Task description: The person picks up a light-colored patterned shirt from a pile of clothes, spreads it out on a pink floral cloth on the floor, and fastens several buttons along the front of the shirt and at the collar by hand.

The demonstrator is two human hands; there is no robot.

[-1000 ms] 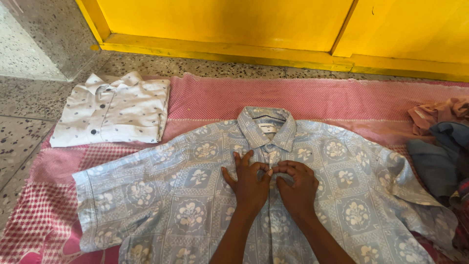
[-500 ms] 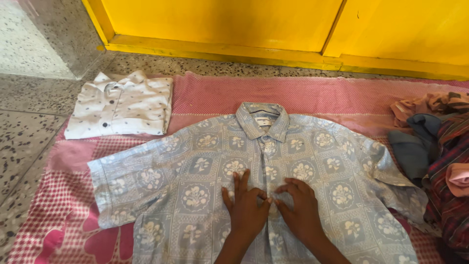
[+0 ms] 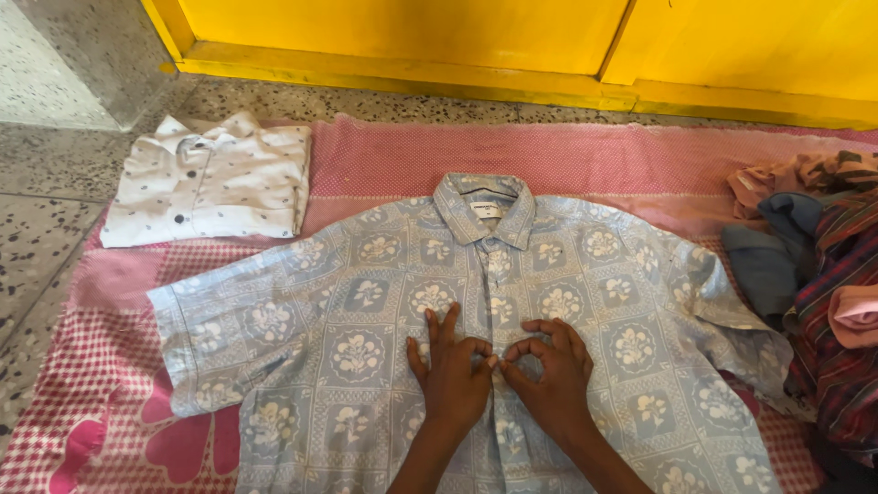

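A light blue short-sleeved shirt point(image 3: 366, 311) with a white floral tile print lies spread face up on a pink patterned cloth point(image 3: 567, 165). Both my hands rest on its front placket, about mid-chest. My left hand point(image 3: 450, 373) pinches the placket edge with thumb and forefinger, the other fingers spread. My right hand point(image 3: 549, 366) pinches the opposite edge, its fingertips meeting those of the left hand. Whatever sits between the fingertips is hidden.
A folded white shirt point(image 3: 210, 178) with dark dots lies at the cloth's upper left. A heap of mixed clothes point(image 3: 814, 274) sits at the right edge. Speckled stone floor point(image 3: 37, 229) surrounds the cloth. A yellow door and frame point(image 3: 457, 46) runs along the back.
Both hands have moved down the placket, from just under the collar to mid-chest, keeping the same pinching pose. The view shifted slightly.
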